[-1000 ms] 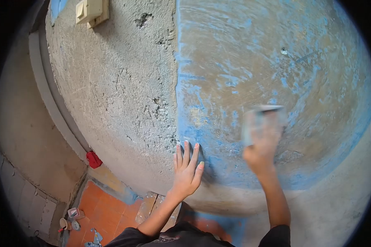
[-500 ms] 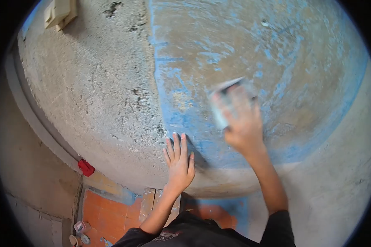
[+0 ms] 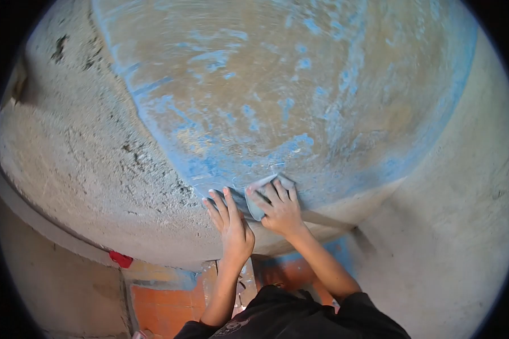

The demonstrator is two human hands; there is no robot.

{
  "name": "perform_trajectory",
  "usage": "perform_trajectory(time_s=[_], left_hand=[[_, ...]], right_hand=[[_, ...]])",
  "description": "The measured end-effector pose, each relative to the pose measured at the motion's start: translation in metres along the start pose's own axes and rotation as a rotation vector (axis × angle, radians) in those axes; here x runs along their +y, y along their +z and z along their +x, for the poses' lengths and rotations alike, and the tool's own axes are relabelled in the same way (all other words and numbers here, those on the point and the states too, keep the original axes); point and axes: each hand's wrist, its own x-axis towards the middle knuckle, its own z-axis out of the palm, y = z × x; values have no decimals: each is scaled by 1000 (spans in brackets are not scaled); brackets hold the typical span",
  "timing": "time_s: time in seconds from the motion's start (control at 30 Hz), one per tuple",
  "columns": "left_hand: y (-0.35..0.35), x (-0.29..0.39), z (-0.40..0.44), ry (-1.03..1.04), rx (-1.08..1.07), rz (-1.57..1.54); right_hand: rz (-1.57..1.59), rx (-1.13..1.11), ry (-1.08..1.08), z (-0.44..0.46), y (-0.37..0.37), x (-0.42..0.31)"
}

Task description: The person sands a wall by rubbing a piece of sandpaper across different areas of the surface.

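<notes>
A wall surface with worn blue paint [image 3: 254, 85] fills the upper middle, with rough bare plaster [image 3: 96, 130] to its left. Near the lower edge of the blue area, my right hand [image 3: 280, 209] presses a thin grey sheet [image 3: 255, 206] flat to the wall, fingers spread over it. What the sheet is made of cannot be told. My left hand [image 3: 229, 223] lies just left of it, empty, with fingers stretched out and their tips on the wall by the blue edge.
Below are an orange tiled floor [image 3: 164, 308] and a paint-spotted wooden board [image 3: 247, 279] close to my body. A red object [image 3: 120, 259] lies at the lower left. Smooth grey wall [image 3: 435, 226] runs down the right side.
My right hand has moved down and left with the sheet, close to my left hand. The view has turned, so the wall appears tilted and the switch box has slid to the left edge.
</notes>
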Motion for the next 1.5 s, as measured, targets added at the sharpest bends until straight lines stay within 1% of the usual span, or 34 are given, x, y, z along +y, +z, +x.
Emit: perform_trajectory(time_s=[0.03, 0.07, 0.17, 0.23, 0.3, 0.33, 0.43, 0.47, 0.57, 0.6, 0.7, 0.8, 0.9, 1.0, 1.07, 1.1, 1.2, 1.3, 1.5], left_hand=[[-4, 1, 0, 5, -19, -8], [-7, 2, 1, 7, -36, -19], [-17, 11, 2, 13, -78, -40], [-14, 18, 4, 6, -65, -63], [-10, 21, 3, -1, -62, -58], [-9, 21, 3, -2, -65, -41], [-16, 17, 4, 10, -117, 26], [-19, 16, 3, 16, -142, 50], [-18, 19, 3, 33, -130, 36], [-15, 20, 2, 39, -118, 26], [-8, 21, 5, 54, -89, 1], [-7, 23, 4, 44, -107, -6], [-6, 28, 4, 67, -171, 49], [-1, 37, 5, 107, -247, 101], [2, 37, 6, 104, -262, 104], [5, 37, 7, 97, -226, 70], [17, 37, 5, 68, -136, -17], [27, 42, 9, 80, -71, -49], [44, 54, 11, 67, -49, -43]], right_hand=[[42, -233, -116, -12, -2, 10], [31, -290, -29, -19, -7, 21], [63, 499, 471, -4, -5, 21], [109, 383, 429, -9, 4, 7], [-16, -139, 84, -40, 5, -13], [89, -73, 31, -49, 12, -11], [-103, 248, 206, -55, 13, 30], [-135, 367, 312, -53, 12, 46], [137, 547, 552, -49, 19, 42], [70, 314, 345, -61, 13, 35], [-5, -15, -77, -73, 2, 53], [130, 470, 573, -76, 3, 74], [114, 444, 571, -75, 11, 63], [24, -123, -93, -89, -10, 54], [145, 202, 393, -92, 2, 67], [203, 368, 629, -92, 7, 72], [93, 410, 615, -79, 8, 56], [-130, 47, 92, -98, -7, 71], [302, 482, 506, -85, -13, 94]])
